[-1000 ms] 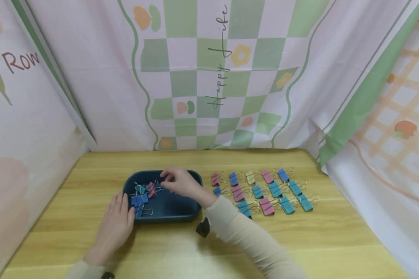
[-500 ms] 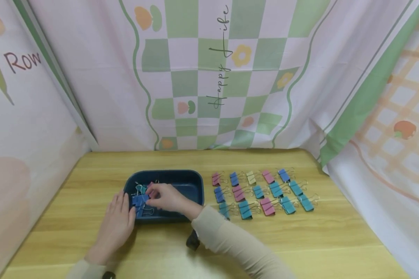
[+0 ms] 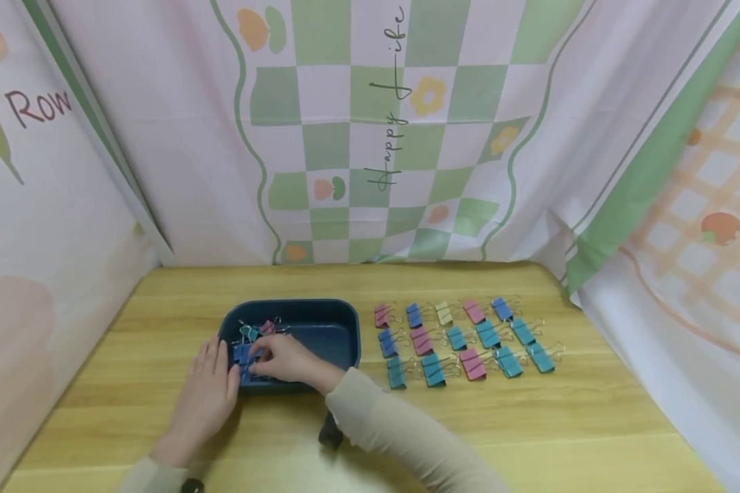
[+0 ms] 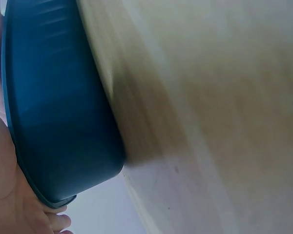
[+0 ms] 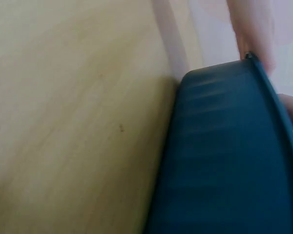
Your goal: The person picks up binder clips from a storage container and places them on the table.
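A dark blue tray (image 3: 321,301) holds several binder clips at its left end. My left hand (image 3: 206,383) lies along the tray's left rim with fingers extended; in the left wrist view the palm of the left hand (image 4: 10,180) is against the rim. Inside the tray, my right hand (image 3: 284,359) reaches down with bent fingers, thumb and forefinger at the blue binder clips (image 3: 242,353). Its fingers partly cover these clips, and I cannot tell whether they pinch one. Just behind sit a teal binder clip (image 3: 249,333) and a pink binder clip (image 3: 268,327).
Right of the tray, binder clips stand in three rows on the wooden table (image 3: 469,431), among them a yellow clip (image 3: 444,313), a pink clip (image 3: 472,364) and a teal clip (image 3: 540,357). A patterned curtain (image 3: 382,150) hangs behind the table.
My right hand has moved left and nearer to me inside the tray, from beside the pink clip to the blue clips. The left hand has stayed on the rim.
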The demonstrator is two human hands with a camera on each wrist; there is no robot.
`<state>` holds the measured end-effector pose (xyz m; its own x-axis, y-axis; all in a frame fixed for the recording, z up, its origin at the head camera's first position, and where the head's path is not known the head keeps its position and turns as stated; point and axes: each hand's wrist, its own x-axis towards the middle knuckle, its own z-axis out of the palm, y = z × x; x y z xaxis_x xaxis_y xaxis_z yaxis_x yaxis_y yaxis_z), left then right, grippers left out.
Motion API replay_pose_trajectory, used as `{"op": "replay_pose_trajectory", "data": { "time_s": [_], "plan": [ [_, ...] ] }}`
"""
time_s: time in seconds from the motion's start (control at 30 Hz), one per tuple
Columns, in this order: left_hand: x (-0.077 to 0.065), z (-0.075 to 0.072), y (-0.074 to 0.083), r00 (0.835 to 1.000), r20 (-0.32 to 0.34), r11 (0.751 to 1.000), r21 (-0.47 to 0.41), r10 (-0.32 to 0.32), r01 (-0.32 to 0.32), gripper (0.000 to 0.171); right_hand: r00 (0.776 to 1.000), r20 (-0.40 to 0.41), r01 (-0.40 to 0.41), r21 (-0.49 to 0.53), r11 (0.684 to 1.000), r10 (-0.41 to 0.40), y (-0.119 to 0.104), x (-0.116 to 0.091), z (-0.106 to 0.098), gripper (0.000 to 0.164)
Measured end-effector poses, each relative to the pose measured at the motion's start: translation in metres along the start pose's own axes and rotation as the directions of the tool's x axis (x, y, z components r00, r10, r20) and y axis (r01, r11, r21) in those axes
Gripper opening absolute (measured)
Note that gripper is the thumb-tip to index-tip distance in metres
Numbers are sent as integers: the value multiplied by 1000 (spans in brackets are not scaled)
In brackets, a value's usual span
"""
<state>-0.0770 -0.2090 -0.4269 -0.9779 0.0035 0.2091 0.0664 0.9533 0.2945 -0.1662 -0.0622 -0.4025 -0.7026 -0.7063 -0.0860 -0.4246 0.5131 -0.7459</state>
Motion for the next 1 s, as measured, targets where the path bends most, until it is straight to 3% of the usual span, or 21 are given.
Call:
{"op": "replay_pose_trajectory", "data": {
  "time_s": [0.2,0.4,0.67,1.0],
  "plan": [
    [-1,0,1,1000,1,1000,3,3,-3,53,1000,-13,-25,-23,999,25,3,4,6,15],
    [0,-1,1,1000,-6,1000,-4,1,-2,53,999,-41,19,-63,998,-21,1,7,7,8],
    [0,-1,1,1000,-2,1000,-6,1,-1,53,999,-51,8,-45,999,-10,2,11,10,3],
    [0,-2,2,999,26,1000,-2,-21,21,54,998,-52,-38,126,991,45,7,3,0,4]
  ]
}}
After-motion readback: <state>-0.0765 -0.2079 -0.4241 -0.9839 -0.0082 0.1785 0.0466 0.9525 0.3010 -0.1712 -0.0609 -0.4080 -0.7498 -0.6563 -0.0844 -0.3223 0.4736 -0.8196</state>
